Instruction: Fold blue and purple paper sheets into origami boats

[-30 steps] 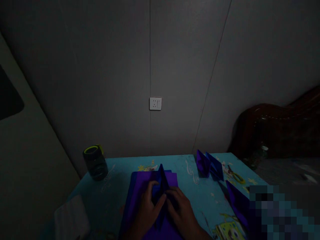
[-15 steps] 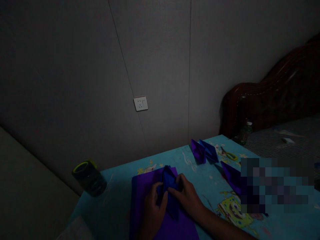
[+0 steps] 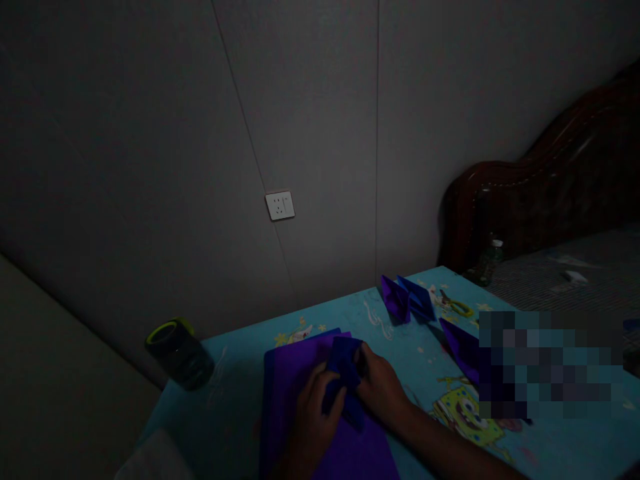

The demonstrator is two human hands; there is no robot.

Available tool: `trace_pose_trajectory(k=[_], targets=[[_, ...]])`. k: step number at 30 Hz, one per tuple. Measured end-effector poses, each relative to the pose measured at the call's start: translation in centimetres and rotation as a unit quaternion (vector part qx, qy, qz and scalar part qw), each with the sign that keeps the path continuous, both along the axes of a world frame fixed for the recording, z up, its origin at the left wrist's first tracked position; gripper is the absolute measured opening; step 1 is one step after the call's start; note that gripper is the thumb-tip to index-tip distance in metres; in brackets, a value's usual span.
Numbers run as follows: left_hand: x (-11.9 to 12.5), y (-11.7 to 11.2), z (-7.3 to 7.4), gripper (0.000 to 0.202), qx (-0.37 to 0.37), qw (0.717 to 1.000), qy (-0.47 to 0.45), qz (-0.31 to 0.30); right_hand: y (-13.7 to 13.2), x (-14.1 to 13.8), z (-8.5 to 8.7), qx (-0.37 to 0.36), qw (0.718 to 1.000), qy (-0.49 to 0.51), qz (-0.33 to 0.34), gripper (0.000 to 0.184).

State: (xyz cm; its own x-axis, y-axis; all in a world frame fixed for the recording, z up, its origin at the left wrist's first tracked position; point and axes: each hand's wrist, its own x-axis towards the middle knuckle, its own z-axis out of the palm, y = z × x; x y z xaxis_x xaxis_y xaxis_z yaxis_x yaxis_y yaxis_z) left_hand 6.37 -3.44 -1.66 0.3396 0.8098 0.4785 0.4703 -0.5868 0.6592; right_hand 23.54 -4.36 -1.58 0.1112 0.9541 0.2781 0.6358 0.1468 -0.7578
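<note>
The room is dim. My left hand (image 3: 311,419) and my right hand (image 3: 383,388) both pinch a folded dark blue paper piece (image 3: 343,373), held between them just above a stack of purple paper sheets (image 3: 293,373). The stack lies on a light blue cartoon-printed table (image 3: 420,373). Fingers of both hands are closed on the blue paper. Two folded paper shapes, one purple (image 3: 393,300) and one blue (image 3: 417,298), stand at the table's far edge. Another purple folded piece (image 3: 461,347) lies to the right.
A dark jar with a yellow-green rim (image 3: 176,351) stands at the table's far left corner. A wall socket (image 3: 280,205) sits on the grey wall behind. A dark wooden headboard (image 3: 540,200) and a bed are at the right. A blurred patch covers part of the right side.
The camera has swung left and tilted, shifting the scene. The blue paper piece went from standing upright with a tall point to a lower, more compact shape between my hands.
</note>
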Motion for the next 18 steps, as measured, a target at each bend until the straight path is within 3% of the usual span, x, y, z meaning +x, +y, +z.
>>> trace_pose_trajectory(k=[6,13,18], targets=[[0.0,0.2,-0.1,0.019,-0.002,1.000,-0.019,0.013,0.0,-0.1,0.7,-0.010,0.999,-0.021,-0.025,0.011],[0.2,0.9,-0.6,0.021,-0.079,0.991,-0.070,0.083,-0.2,-0.4,1.3,0.010,0.999,-0.036,-0.032,0.002],[0.1,1.1,-0.7,0.024,-0.108,0.985,-0.096,0.098,-0.2,0.0,1.6,0.010,0.999,0.030,-0.040,0.026]])
